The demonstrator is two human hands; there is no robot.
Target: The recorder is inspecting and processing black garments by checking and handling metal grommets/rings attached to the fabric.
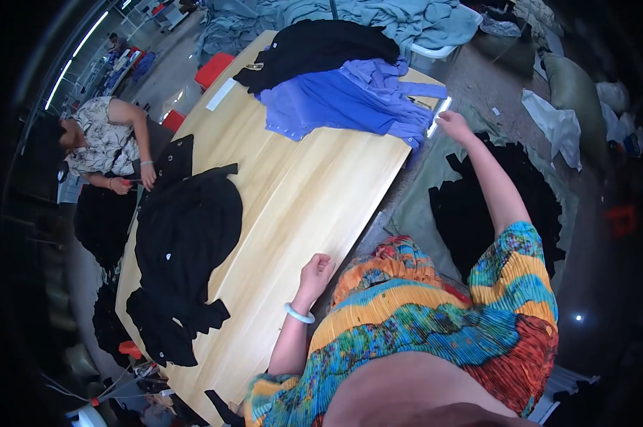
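Lying at upper centre of the frame, the violet garment extends lengthwise leftward from the nearer right hand, fingers bent beside a white strip, grip indeterminable; the left hand, loosely curled, shows no visible hold.

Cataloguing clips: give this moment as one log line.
left hand: loosely curled, by table; right hand: at white strip, table corner; blue garment: beside black garment on table
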